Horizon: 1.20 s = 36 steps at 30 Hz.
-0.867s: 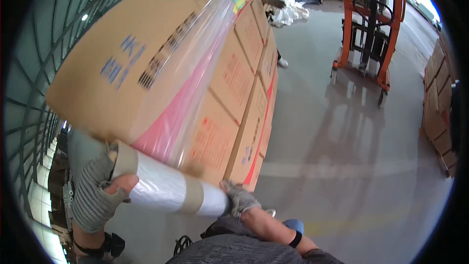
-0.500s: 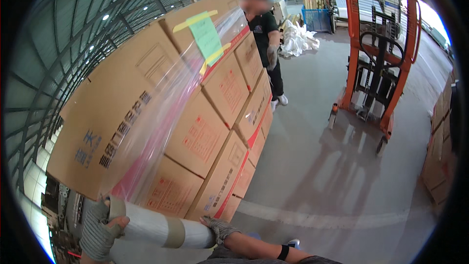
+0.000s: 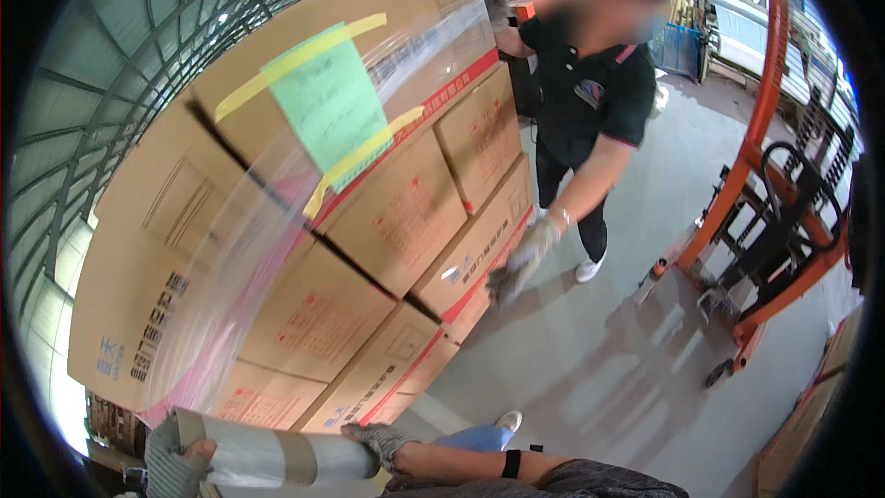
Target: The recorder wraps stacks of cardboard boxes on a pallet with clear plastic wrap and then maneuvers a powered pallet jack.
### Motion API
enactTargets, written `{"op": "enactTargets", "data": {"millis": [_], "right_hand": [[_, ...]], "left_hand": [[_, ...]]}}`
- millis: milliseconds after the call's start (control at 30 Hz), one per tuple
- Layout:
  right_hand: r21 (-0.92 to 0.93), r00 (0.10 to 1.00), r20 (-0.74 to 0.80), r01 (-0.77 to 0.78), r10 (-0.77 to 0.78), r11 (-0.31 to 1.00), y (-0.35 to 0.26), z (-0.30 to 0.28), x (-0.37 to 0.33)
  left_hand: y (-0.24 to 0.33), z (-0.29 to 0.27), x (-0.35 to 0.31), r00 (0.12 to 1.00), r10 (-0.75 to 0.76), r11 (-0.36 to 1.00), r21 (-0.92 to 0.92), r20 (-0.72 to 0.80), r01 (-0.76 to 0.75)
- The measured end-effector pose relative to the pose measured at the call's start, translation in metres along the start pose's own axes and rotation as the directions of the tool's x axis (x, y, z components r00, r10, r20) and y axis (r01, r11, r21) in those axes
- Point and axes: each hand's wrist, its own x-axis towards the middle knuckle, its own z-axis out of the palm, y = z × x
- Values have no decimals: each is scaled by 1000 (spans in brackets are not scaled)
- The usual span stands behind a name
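Grip: both gloved hands clasp a roll of stretch film [image 3: 277, 458], the left hand [image 3: 175, 470] wrapped round its end at 7 o'clock, the right hand [image 3: 380, 443] closed on the other end at 6 o'clock.
Roll: held nearly level, low against the stack; a clear sheet of film [image 3: 240, 267] runs up from it to about 11 o'clock, over the box faces.
Stack: cardboard boxes [image 3: 387, 221] piled several high, shut, contents not visible; a green paper sheet [image 3: 327, 106] is taped on with yellow strips.
Co-worker: a person in a dark shirt stands at 1 o'clock, one gloved hand [image 3: 518, 263] hanging near the stack's corner.
Lift truck: orange frame [image 3: 765, 175] at 3 o'clock, well apart from the boxes.
Risk: the film may tear or bunch if tension goes uneven between the two hands; it could also catch the co-worker's hand by the corner.
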Motion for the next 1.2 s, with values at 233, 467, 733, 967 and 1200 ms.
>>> {"op": "enactTargets", "data": {"millis": [233, 467, 733, 967, 1200], "right_hand": [[-194, 995, 103, 15, 6, 981, -73, -83, -9], [-43, 948, 257, -184, 188, 982, -185, -179, -81], [-433, 882, 379, -99, 280, 896, -323, -256, -109], [402, -407, 864, 912, 297, 79, -519, -79, -157], [108, -147, 863, 988, 484, 109, -582, -114, -135]], "left_hand": [[81, 59, 4, 980, -196, 976, 89, -39, 199], [214, 169, -24, 910, -346, 938, -79, -227, 337], [301, 240, 5, 754, -616, 781, -303, -230, 546], [264, 293, 14, 800, -544, 821, -353, -251, 448], [317, 294, 34, 539, -807, 585, -454, -242, 672]]}}
